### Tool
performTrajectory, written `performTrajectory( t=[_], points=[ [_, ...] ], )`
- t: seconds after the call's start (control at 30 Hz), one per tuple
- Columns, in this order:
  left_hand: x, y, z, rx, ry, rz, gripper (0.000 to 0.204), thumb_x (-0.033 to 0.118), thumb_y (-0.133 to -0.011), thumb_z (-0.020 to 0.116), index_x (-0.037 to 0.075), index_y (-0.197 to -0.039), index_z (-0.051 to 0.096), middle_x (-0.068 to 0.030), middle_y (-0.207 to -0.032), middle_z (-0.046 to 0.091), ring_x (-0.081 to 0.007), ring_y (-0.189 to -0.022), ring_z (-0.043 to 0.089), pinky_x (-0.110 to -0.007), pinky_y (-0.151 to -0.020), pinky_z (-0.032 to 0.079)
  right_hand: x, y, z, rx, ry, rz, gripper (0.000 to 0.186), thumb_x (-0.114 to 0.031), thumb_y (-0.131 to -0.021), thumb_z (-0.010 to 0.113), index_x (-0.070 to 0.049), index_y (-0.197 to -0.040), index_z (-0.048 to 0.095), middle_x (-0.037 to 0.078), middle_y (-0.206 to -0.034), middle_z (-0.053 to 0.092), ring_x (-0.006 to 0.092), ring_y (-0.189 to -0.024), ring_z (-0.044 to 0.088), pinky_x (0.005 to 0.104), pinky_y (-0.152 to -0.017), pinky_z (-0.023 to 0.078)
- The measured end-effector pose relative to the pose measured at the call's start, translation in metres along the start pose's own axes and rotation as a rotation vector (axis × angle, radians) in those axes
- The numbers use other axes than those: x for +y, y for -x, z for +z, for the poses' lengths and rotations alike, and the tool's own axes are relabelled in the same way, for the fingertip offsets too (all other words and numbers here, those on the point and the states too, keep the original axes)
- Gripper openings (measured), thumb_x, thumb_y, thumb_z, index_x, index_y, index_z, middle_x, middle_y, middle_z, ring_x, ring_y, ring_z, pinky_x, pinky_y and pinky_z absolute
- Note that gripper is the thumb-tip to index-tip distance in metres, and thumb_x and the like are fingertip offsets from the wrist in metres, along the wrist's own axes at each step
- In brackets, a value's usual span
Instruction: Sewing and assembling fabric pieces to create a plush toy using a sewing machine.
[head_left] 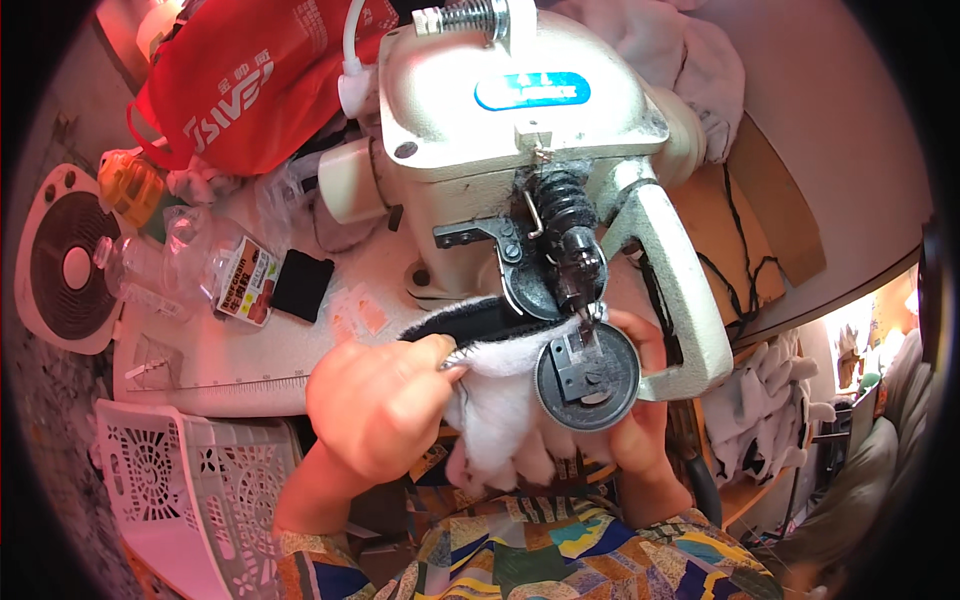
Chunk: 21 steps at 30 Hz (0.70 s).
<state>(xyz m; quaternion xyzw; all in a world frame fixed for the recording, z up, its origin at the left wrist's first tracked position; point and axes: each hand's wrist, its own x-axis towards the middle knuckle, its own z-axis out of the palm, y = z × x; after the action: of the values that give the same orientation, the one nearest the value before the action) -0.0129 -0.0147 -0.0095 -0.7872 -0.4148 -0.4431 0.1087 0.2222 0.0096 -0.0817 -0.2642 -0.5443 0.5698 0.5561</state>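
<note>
- Fluffy white piece with black facing [500, 400]: between the two hands, its upper edge against the dark round disc [600, 405] of the cream sewing machine [450, 190].
- Left hand [372, 410]: left of piece, fingers closed on its edge; small metallic tip at fingertips, kind unclear.
- Right hand [642, 435]: right of piece, partly behind disc; grip hidden, cannot tell.
- Hands apart, disc between.

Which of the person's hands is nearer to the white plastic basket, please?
Left. The left hand is to the right of the basket, at the edge of the white fluffy piece; the right hand is farther right, partly hidden behind the machine's dark disc.
</note>
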Motion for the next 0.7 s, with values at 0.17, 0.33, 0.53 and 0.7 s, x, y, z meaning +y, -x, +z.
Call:
performTrajectory(
  t=[0.17, 0.33, 0.53, 0.7],
  points=[
    [-0.006, 0.004, 0.005, 0.081, -0.106, 0.136, 0.028, 0.007, -0.076, 0.073, 0.006, -0.092, 0.05, -0.0137, -0.088, 0.07, -0.0182, -0.063, 0.064, -0.027, -0.051, 0.037, -0.004, 0.002, -0.005, 0.258, 0.273, -0.07, 0.064, -0.026, -0.085, 0.069, 0.006, -0.132, 0.039, 0.014, -0.129, 0.047, 0.0207, -0.12, 0.047, 0.0357, -0.101, 0.036],
    [0.006, -0.001, 0.005, 0.021, -0.08, 0.047, 0.028, 0.001, -0.078, 0.071, 0.009, -0.089, 0.046, -0.0114, -0.088, 0.071, -0.02, -0.067, 0.065, -0.029, -0.059, 0.042, -0.008, -0.001, -0.01, 0.35, 0.478, -0.169, 0.067, -0.035, -0.087, 0.067, 0.007, -0.131, 0.039, 0.013, -0.129, 0.044, 0.0201, -0.118, 0.045, 0.0346, -0.101, 0.034],
    [0.002, -0.009, 0.022, 0.095, 0.016, 0.122, 0.018, 0.01, -0.076, 0.066, 0.005, -0.084, 0.052, -0.0137, -0.086, 0.07, -0.0189, -0.066, 0.065, -0.026, -0.057, 0.038, -0.01, -0.002, -0.014, 0.371, 0.434, -0.146, 0.06, -0.03, -0.089, 0.064, 0.006, -0.131, 0.039, 0.013, -0.126, 0.046, 0.0199, -0.117, 0.046, 0.0334, -0.101, 0.034],
    [0.004, -0.012, 0.027, 0.115, 0.052, 0.104, 0.017, 0.005, -0.075, 0.065, 0.005, -0.084, 0.051, -0.0122, -0.083, 0.069, -0.0194, -0.065, 0.065, -0.026, -0.057, 0.039, -0.013, -0.006, -0.015, 0.355, 0.379, -0.187, 0.045, -0.018, -0.094, 0.053, 0.005, -0.129, 0.039, 0.014, -0.123, 0.048, 0.0198, -0.115, 0.047, 0.0332, -0.101, 0.035]
  ],
)
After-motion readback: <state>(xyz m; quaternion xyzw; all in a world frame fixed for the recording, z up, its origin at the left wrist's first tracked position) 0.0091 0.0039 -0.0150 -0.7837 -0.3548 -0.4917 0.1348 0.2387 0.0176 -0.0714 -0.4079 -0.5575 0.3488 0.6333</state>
